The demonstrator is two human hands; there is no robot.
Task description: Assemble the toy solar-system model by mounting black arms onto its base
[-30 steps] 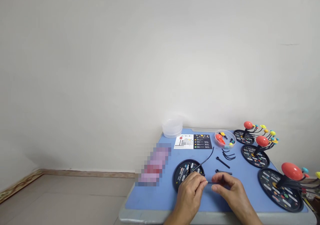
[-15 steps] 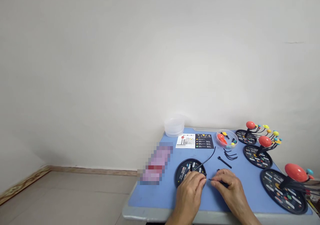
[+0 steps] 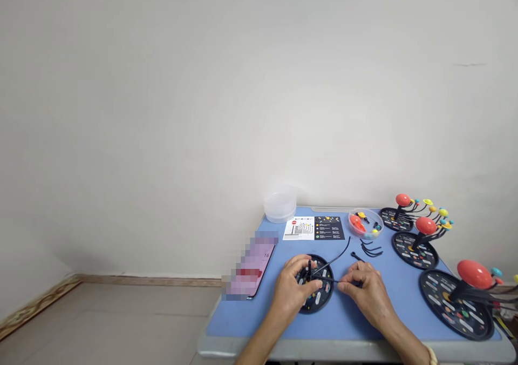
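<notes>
A round black base [image 3: 318, 303] printed with small coloured planets lies in front of me, a short post [image 3: 309, 270] standing on it. My left hand [image 3: 292, 284] curls round the post, index finger and thumb on either side. From the post a long curved black arm [image 3: 339, 256] reaches to the upper right. Between thumb and finger my right hand [image 3: 366, 289] pinches the outer end of a thin black rod [image 3: 329, 279], whose inner end is at the post by my left thumb. Another dark piece shows partly under my right fingers.
Several bent black arms [image 3: 370, 249] and a ringed black stick [image 3: 356, 256] lie beyond my right hand. A clear dish [image 3: 366, 224] holds coloured parts. Three assembled planet models [image 3: 474, 274] line the right side. An instruction sheet [image 3: 299, 228], clear tubs [image 3: 280, 207] and a phone [image 3: 253, 268] are around.
My left hand has moved left from the base's right edge and opened round the post. My right hand has shifted slightly left and up, bringing the rod over the base.
</notes>
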